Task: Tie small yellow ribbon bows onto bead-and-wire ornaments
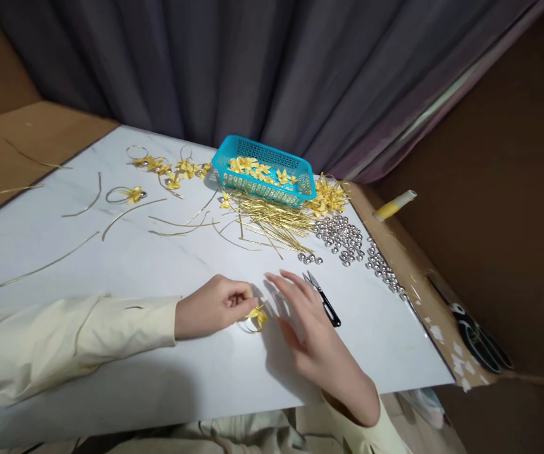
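Observation:
My left hand [222, 306] is closed, its thumb and forefinger pinching a yellow ribbon flower [259, 314] with a thin gold loop hanging below it. To the right of the flower, my right hand [307, 321] hovers with its fingers apart and nothing between them. Black-handled thread snips [324, 299] lie on the white tabletop [196, 258] just beyond the right hand. What lies inside the left fist is hidden.
A blue basket [262, 148] holds yellow flowers. Before it lie gold cords [272, 221], with silver beads [341, 236] to their right. Finished looped flowers [134, 194] sit at the left. Large scissors [478, 340] and a yellow-white tube [395, 206] rest on the cardboard at right.

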Demonstrator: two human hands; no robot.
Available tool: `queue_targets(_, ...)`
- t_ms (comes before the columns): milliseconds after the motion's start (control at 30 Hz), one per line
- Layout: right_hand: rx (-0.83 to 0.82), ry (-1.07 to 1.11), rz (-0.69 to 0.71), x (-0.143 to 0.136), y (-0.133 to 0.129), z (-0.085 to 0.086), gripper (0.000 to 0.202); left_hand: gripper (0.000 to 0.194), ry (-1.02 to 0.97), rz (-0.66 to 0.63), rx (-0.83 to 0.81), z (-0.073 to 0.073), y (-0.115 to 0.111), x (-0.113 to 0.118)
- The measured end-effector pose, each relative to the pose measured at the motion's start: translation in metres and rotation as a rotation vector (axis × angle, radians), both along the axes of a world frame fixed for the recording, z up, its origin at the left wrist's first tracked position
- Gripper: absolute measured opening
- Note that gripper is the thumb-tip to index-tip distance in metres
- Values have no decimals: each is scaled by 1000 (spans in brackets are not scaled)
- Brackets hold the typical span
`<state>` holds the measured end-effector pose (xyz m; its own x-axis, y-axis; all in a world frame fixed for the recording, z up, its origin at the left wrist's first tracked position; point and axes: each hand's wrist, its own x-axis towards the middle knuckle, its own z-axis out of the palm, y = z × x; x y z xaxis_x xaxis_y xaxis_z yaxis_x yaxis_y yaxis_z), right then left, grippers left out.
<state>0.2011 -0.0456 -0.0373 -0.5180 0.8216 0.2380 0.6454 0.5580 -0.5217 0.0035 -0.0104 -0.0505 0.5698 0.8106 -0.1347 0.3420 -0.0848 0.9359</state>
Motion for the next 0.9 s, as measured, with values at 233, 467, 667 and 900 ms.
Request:
queue_targets(233,87,-103,35,-14,15,1,24,22,21,-13,5,3,1,-2)
queue_targets(467,85,-196,112,-16,28,10,22,19,378,-136,262,10,2,-10)
queue_targets(667,-55,-263,191,-21,37,24,23,29,498,-350,967,14,6,-21)
queue_targets(900,-104,-247,178,-24,41,33,19,22,273,-522,1568,5,19,-19)
